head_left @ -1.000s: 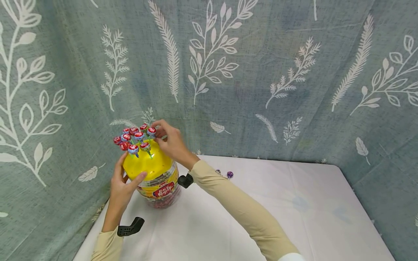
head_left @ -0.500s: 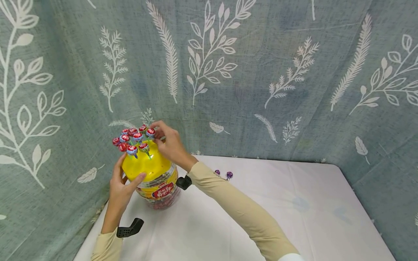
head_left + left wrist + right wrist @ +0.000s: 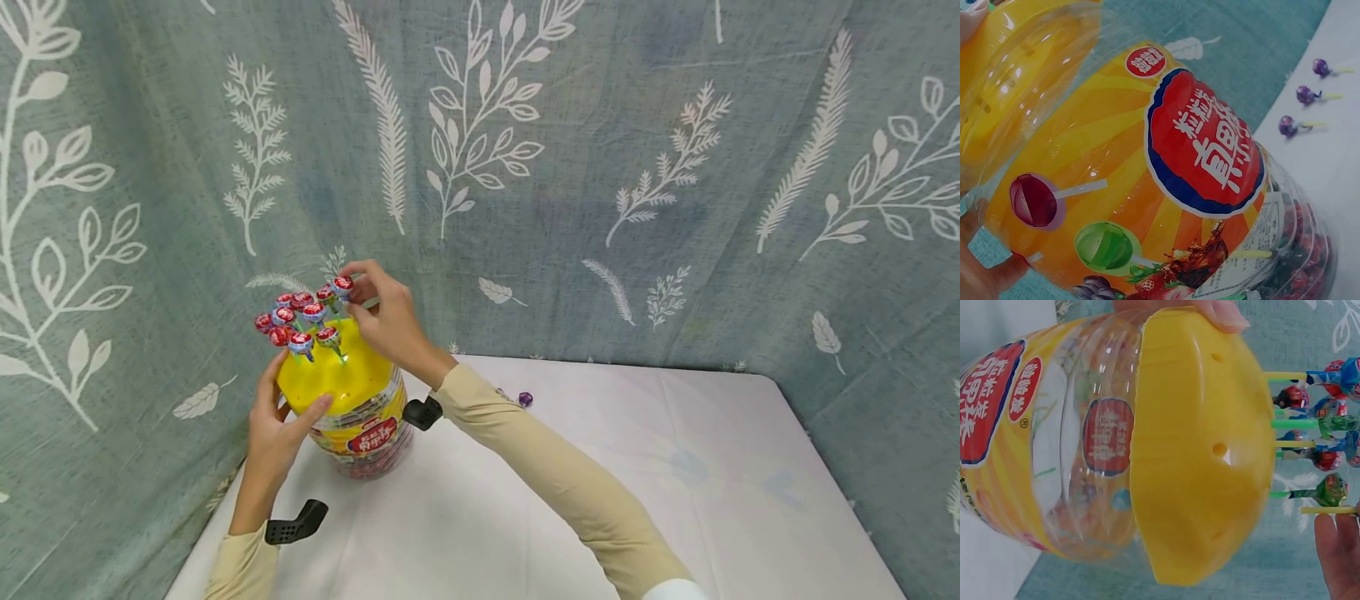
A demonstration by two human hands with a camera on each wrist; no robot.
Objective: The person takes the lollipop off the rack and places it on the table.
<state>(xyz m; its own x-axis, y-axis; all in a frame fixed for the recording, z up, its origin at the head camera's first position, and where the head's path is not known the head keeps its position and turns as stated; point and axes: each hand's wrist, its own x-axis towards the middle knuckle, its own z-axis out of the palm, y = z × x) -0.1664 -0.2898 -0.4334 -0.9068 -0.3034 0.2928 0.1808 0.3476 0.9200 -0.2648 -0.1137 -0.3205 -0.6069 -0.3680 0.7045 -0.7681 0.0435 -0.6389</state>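
A clear plastic candy jar [image 3: 375, 462] with a yellow domed lid [image 3: 341, 379] stands at the table's left. My left hand [image 3: 277, 429] grips it at the lid, thumb in front and fingers behind. Several lollipops [image 3: 301, 343] in red, blue and green wrappers stand upright with their sticks in the lid's holes. My right hand [image 3: 390, 321] pinches a lollipop [image 3: 342, 286] at the cluster's right side. In the right wrist view, the yellow stick [image 3: 1329, 510] of that lollipop shows its free end apart from the lid, above my right fingers [image 3: 1338, 556]. Small open holes dot the lid.
Three purple lollipops [image 3: 1305, 95] lie on the white-covered table [image 3: 600, 500] to the right of the jar, partly hidden by my right sleeve in the head view. A blue-green curtain [image 3: 525, 167] with white leaf prints hangs behind and along the sides.
My right hand has risen a little with the lollipop it pinches, now higher above the lid. My left hand keeps its grip on the jar.
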